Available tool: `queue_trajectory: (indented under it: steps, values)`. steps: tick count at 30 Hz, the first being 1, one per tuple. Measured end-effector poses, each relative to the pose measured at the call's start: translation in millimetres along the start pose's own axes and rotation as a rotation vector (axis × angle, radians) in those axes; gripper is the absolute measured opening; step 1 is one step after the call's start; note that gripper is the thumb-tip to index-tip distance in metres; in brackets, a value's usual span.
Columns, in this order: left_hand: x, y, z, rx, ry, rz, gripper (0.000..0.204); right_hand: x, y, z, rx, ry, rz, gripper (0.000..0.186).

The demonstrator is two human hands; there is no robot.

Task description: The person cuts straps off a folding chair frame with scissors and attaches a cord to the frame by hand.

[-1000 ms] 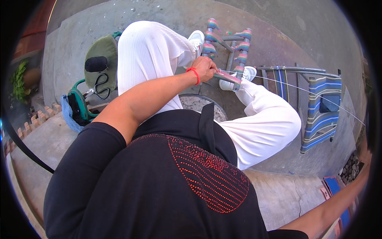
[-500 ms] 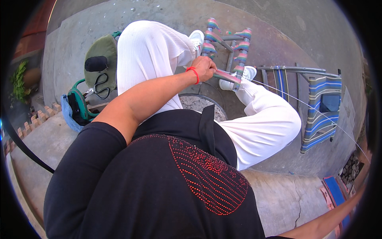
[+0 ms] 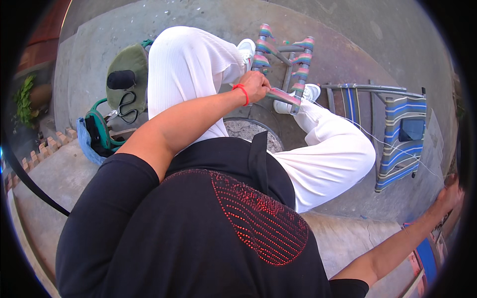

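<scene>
At the far left, an open green bag (image 3: 101, 117) lies on the ground, and beside it a pair of scissors (image 3: 118, 112) rests against a green cushion (image 3: 118, 61), probably put on this side so that they are easy to reach. Next, between the two shoes, stands a small metal frame (image 3: 280, 48) wrapped with striped cloth strips; the left shoe (image 3: 246, 52) is beside it and the right shoe (image 3: 312, 92) is under its near end, maybe to help keep it steady. The left hand (image 3: 255, 86) is closed at the near left corner of this frame, the fingers bent and pressed together on it, as it seems, to hold it against the pull of a white thread (image 3: 367, 133). This thread goes from the near right corner, over the knee, then across a larger striped chair (image 3: 403, 154), on which a dark flat case (image 3: 412, 129) lies. At the right rim, the right hand (image 3: 451, 191) is stretched far out, and the thread leads toward it, perhaps to draw the length out. Its fingers are blurred, so I cannot tell how closed they are, or whether they pinch the thread.
</scene>
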State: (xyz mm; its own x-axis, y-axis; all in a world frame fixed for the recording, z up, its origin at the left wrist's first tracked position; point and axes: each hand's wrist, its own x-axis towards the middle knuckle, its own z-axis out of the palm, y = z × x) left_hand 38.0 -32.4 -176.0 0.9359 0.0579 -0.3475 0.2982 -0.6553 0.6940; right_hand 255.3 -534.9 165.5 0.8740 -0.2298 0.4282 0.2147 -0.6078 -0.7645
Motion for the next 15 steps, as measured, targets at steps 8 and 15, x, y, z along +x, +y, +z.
queue_trajectory:
  steps: [8,15]
  values:
    - [-3.7,-1.3,-4.7,-0.013,-0.02,-0.069,0.015,-341.5,-38.9,310.5,0.465,-0.922,0.567,0.005]
    - [-1.4,0.3,-3.4,-0.046,-0.047,-0.149,0.015,-399.8,-1.0,333.0,0.055,-1.131,0.501,0.017]
